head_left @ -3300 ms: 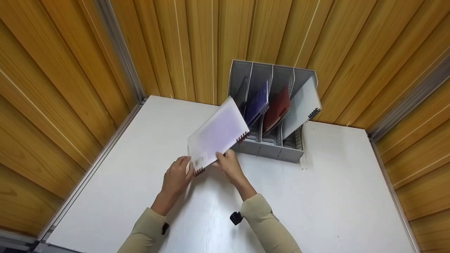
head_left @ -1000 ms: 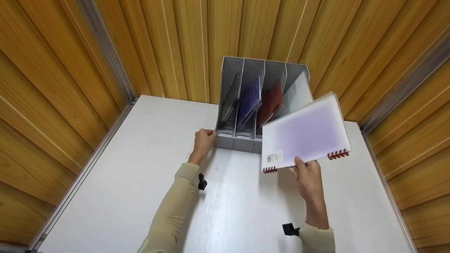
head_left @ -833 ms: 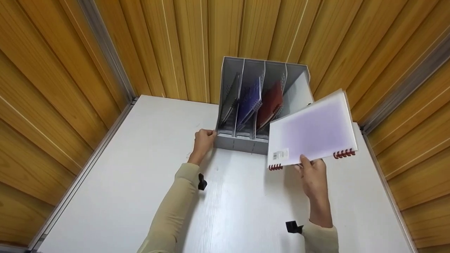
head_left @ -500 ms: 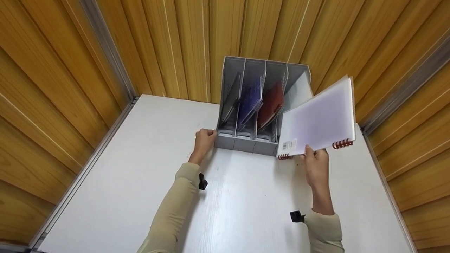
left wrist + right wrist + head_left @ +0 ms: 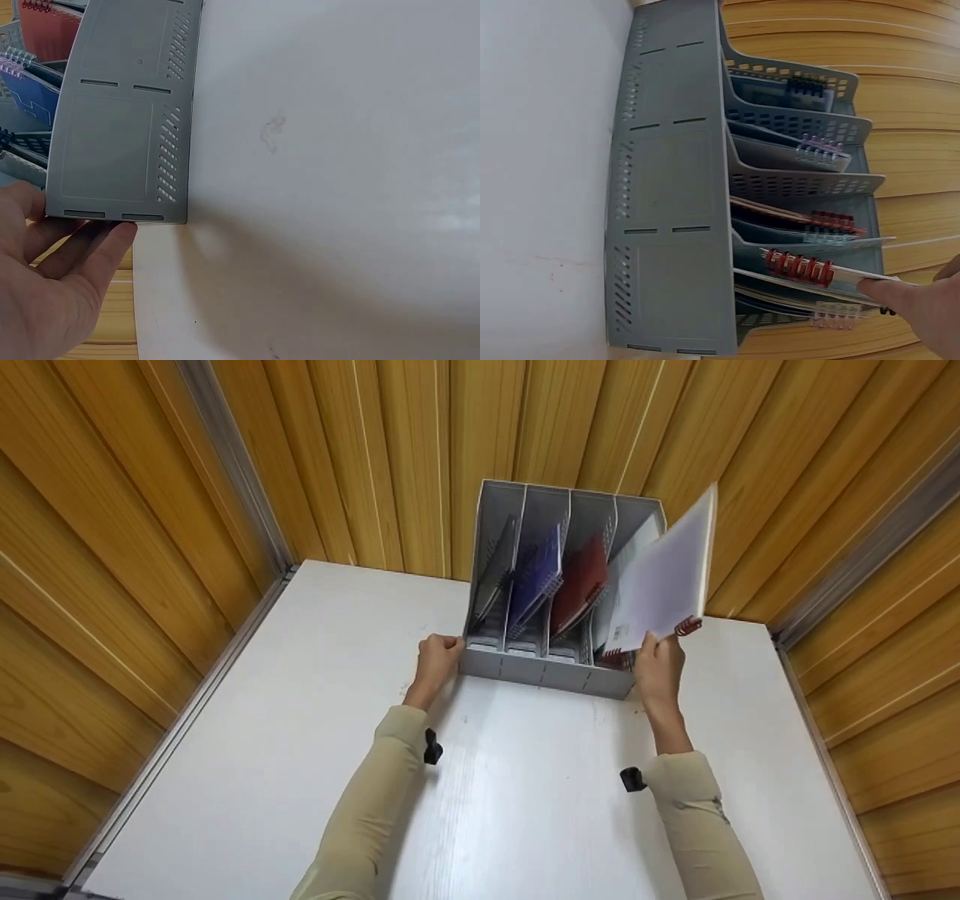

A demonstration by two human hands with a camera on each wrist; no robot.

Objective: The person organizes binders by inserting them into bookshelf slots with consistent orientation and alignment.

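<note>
My right hand (image 5: 660, 675) pinches a spiral notebook (image 5: 667, 577) with a pale purple cover and red coil by its coil edge. Its lower end reaches into the rightmost compartment of the grey file holder (image 5: 544, 671), beside a white notebook (image 5: 636, 547); the upper part sticks out, tilted right. In the right wrist view the red coil (image 5: 799, 268) sits just above that compartment's opening, near my fingers. My left hand (image 5: 437, 664) grips the holder's front left corner. The left wrist view shows my thumb and fingers (image 5: 112, 247) at its edge.
Other compartments hold a dark grey notebook (image 5: 495, 574), a blue notebook (image 5: 536, 581) and a red notebook (image 5: 579, 585). The holder stands on a white table (image 5: 517, 787), close to a wooden plank wall (image 5: 390, 457). Metal rails (image 5: 232, 472) run along the corners.
Both hands held the purple notebook left of the holder. My left hand then moved to the holder's corner. My right hand carried the notebook rightward, then forward and down into the rightmost compartment.
</note>
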